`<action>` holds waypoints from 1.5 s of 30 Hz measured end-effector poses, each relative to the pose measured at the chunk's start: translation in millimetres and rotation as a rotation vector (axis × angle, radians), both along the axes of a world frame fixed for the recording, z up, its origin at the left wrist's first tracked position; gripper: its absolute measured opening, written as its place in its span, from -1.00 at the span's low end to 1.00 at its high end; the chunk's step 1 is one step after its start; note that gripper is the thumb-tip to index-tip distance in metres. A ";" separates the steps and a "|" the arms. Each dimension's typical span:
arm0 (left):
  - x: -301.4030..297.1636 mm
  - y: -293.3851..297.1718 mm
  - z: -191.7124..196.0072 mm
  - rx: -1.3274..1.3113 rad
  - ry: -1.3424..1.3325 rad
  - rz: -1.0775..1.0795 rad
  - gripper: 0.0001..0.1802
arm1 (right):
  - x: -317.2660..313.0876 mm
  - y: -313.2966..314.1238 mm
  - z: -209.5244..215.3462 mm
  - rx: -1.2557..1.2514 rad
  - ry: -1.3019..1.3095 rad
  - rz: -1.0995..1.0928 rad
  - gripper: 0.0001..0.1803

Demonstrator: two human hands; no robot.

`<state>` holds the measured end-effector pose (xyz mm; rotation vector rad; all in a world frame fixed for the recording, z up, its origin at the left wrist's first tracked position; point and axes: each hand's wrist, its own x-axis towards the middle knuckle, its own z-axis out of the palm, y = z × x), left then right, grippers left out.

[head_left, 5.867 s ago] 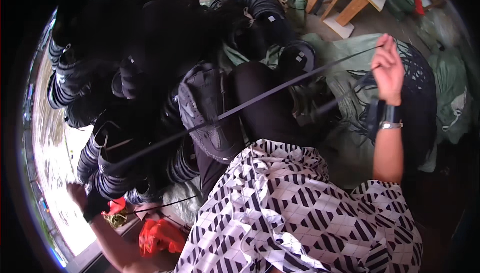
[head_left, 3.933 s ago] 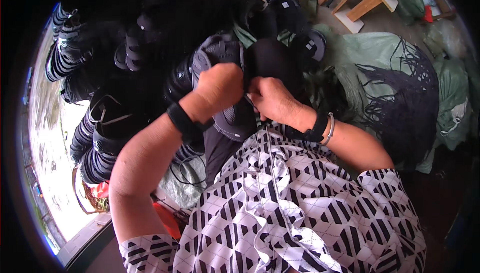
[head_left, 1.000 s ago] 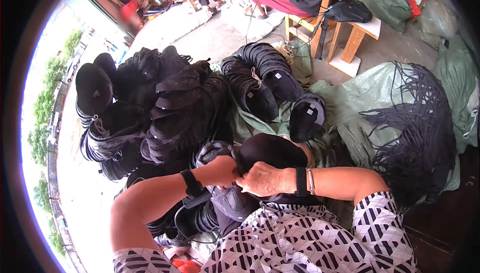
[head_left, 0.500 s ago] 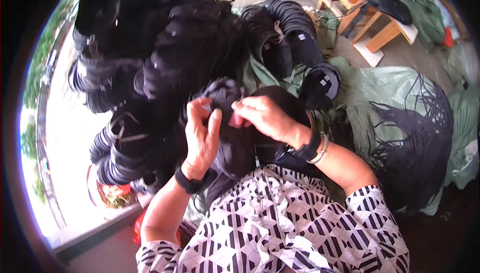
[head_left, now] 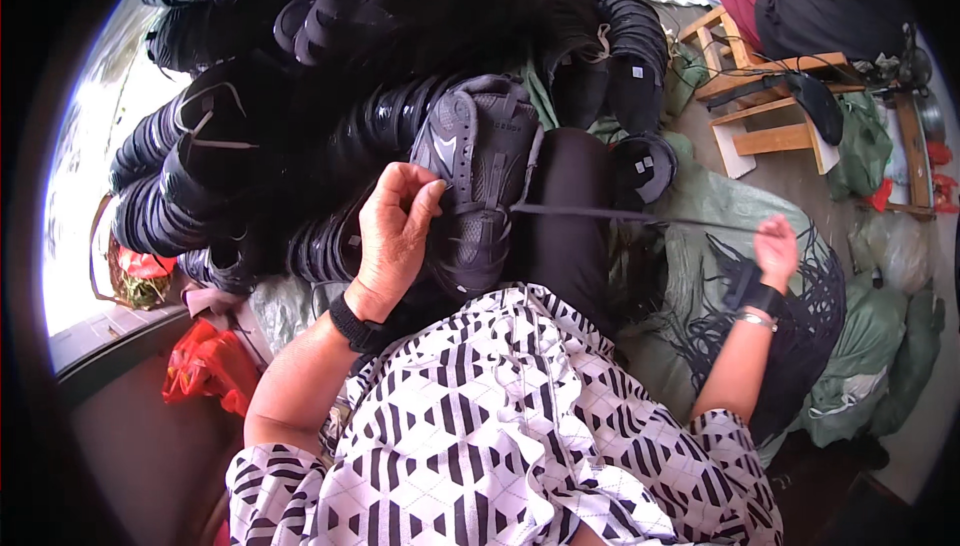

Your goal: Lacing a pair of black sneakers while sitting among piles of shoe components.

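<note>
Lacing grey shoe [head_left: 478, 181] | left hand [head_left: 393, 236] pinching its upper | right hand [head_left: 775, 249] closed on black lace [head_left: 600, 214], pulling taut | advice: keeping tension even.

Black-and-white patterned top [head_left: 500, 426] (geometric print), black wristbands [head_left: 352, 324].

Small pale square labels [head_left: 637, 72] sit on stacked black soles, seemingly.

Bright daylight floods in from the left, blown out white at that rim. Fisheye bending everywhere, dark vignette around, centre sharp.
</note>
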<state>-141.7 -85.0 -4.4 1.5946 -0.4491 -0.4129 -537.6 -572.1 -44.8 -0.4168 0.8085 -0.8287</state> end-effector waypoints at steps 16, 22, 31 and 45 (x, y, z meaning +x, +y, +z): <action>5.6 30.6 11.5 0.113 0.410 -0.298 -0.84 | 260.1 288.9 101.7 -0.802 0.490 1.930 -0.72; 1.5 22.0 -1.9 0.153 0.129 -0.220 -0.76 | 287.9 283.3 104.5 -0.918 0.533 1.184 -0.71; -2.8 14.5 4.8 0.240 0.173 -0.166 -0.76 | 322.8 311.8 84.1 -0.595 0.334 1.336 -0.64; -1.3 4.3 19.3 0.476 -0.575 -0.224 -0.87 | 306.0 313.4 74.5 -0.427 0.211 1.388 -0.63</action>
